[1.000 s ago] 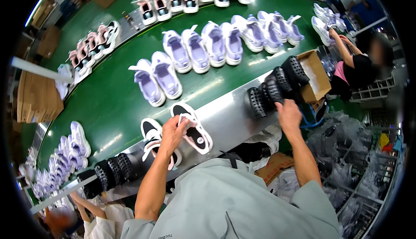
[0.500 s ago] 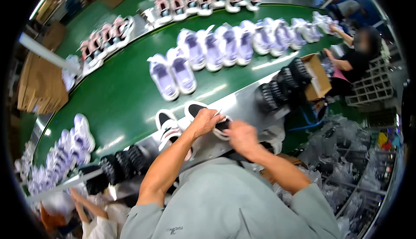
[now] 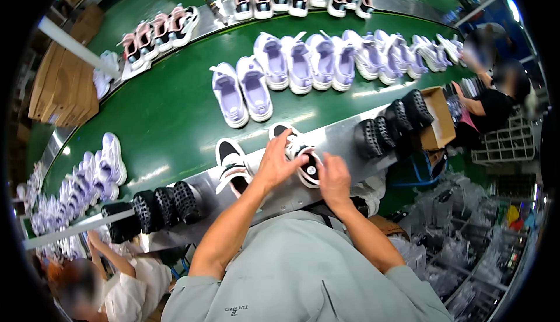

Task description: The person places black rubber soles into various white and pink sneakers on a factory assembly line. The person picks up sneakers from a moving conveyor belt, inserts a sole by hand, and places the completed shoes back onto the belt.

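A black-and-white sneaker (image 3: 308, 176) with white laces lies on the metal ledge, its toe pointing away from me. My left hand (image 3: 277, 163) grips it across the laces and tongue, with the thumb reaching to the shoe opening. Inside the opening shows a dark insole with a round white mark. My right hand (image 3: 335, 183) is curled close against the heel on the right. Its fingers are bent together and slightly blurred, and what they hold, if anything, is hidden. The matching sneaker (image 3: 229, 151) rests to the left of my left hand, its strap or tongue hanging loose.
Lilac-and-white sneakers (image 3: 253, 94) stand in rows on the green conveyor (image 3: 169, 112). Black studded blocks (image 3: 185, 202) sit on the metal ledge left and right. Beside the right ones is a cardboard box (image 3: 436, 118). Co-workers sit at both sides. Pink-and-black shoes (image 3: 261, 0) line the far rail.
My left hand has shifted over the laces, its thumb now at the opening. My right hand has drawn slightly back beside the heel, so the insole shows more. The whole view has shifted a little.
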Demonstrator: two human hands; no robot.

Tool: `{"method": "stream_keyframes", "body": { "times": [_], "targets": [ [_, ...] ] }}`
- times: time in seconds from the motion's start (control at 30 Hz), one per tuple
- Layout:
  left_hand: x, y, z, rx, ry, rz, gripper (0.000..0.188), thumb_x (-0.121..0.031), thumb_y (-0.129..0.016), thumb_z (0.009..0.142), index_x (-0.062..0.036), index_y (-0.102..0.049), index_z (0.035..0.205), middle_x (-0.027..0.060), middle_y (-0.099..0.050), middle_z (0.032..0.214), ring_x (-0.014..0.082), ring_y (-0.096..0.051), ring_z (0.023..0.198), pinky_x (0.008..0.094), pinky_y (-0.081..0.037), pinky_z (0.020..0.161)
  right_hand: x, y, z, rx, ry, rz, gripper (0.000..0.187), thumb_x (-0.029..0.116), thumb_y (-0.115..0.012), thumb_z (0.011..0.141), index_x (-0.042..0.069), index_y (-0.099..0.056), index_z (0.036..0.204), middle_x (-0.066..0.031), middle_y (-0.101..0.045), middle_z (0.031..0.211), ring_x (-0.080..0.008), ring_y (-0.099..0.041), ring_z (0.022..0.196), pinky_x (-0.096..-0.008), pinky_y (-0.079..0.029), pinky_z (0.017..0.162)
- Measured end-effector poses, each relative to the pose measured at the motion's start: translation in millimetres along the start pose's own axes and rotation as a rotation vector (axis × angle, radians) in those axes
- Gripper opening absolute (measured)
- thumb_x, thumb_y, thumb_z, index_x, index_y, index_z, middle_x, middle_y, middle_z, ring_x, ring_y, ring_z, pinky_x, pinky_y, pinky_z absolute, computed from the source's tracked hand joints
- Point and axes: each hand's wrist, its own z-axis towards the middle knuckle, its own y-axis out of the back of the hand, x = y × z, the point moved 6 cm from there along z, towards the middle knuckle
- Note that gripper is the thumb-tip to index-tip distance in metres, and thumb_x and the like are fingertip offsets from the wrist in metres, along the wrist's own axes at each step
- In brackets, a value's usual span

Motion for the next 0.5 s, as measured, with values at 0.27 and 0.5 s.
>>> {"method": "stream_keyframes", "body": {
  "times": [0.27,0.5],
  "targets": [
    [22,-57,-24,-0.069,0.426,0.193,0.074,-0.013,-0.068,0.082,-0.0138,-0.035,0.149,0.0263,-0.067,0.078,0.0475,-0.066,0.078,0.0565,-0.051,0.072,-31,-54,50,0.491,-0.127,-0.143,0.036,0.034,-0.068,0.089,-0.001,-0.068,0.096,-0.0278,-0.068,0.078,-0.0486,-0.067,0.076,-0.0549,-0.053,0.072],
    [-61,37,-109,-0.082,0.431,0.499,0.058,-0.024,-0.075,0.083,-0.0097,-0.054,0.135,0.0186,-0.063,0.089,0.0388,-0.064,0.082,0.0485,-0.054,0.072,-50,-57,39,0.509,-0.069,-0.118,0.035,0.034,-0.064,0.093,0.000,-0.070,0.089,-0.0263,-0.069,0.083,-0.0476,-0.067,0.080,-0.0552,-0.053,0.074]
  ]
}}
